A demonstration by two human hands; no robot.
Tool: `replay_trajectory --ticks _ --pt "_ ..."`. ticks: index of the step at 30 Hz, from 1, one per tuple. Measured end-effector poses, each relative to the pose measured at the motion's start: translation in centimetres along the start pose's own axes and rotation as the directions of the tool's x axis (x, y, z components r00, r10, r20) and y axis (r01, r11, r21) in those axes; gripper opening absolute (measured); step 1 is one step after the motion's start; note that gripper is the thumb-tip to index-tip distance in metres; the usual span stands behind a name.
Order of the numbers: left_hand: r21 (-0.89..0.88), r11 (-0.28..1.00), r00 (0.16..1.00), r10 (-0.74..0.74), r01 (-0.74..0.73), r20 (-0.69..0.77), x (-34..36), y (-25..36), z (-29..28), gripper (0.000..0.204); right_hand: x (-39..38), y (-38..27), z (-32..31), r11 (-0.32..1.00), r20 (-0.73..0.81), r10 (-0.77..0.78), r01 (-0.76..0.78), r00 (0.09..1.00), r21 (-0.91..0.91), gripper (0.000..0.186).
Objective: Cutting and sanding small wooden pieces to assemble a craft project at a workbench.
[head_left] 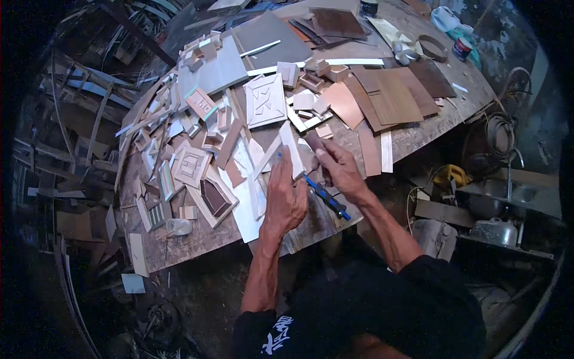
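My left hand (pixel 286 194) is closed on a narrow pale wooden piece (pixel 292 149), which stands up past the fingertips with a slanted top end. Close beside it, my right hand (pixel 342 169) pinches a small dark brown piece (pixel 315 141) between thumb and fingers. It may be folded sandpaper or a block; its kind is not clear. A blue and black long tool (pixel 327 198) lies on the table between my wrists. Just beyond the hands is a pale panel with raised trim (pixel 266 100). Small wooden frames (pixel 191 164) lie to the left.
The worktable (pixel 412 146) bears many wood offcuts and small boxes. Brown veneer sheets (pixel 388 96) overlap at the right, and a grey board (pixel 269 42) lies at the back. A metal sink (pixel 495 232) and a yellow tool (pixel 451 176) stand beyond the right edge.
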State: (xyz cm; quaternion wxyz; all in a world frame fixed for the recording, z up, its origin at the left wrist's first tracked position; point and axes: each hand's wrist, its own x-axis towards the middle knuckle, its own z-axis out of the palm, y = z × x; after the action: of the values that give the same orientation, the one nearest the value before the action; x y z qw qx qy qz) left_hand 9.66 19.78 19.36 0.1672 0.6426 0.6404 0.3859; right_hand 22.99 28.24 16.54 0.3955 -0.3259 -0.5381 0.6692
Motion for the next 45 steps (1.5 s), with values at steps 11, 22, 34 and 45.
replay_trajectory --ticks 11,22,34,45 --pt "-0.726 0.645 0.964 -0.247 0.239 0.097 -0.3 -0.2 1.0 0.087 0.3 -0.2 0.5 0.974 -0.050 -0.077 0.064 0.996 -0.217 0.036" --pt "-0.819 0.377 0.831 -0.519 0.433 0.200 -0.3 -1.6 1.3 0.061 -0.7 1.1 0.4 0.762 0.106 -0.463 0.456 0.880 -0.460 0.048" --pt "-0.932 0.138 0.798 -0.568 0.334 0.202 -0.4 -3.7 2.1 0.051 -3.2 2.9 2.4 0.571 0.228 -0.460 0.483 0.858 -0.664 0.064" --pt "-0.891 -0.363 0.818 -0.400 0.272 0.413 -0.9 -5.2 1.7 0.014 -1.1 0.1 0.8 0.792 0.129 -0.328 0.347 0.936 -0.503 0.059"
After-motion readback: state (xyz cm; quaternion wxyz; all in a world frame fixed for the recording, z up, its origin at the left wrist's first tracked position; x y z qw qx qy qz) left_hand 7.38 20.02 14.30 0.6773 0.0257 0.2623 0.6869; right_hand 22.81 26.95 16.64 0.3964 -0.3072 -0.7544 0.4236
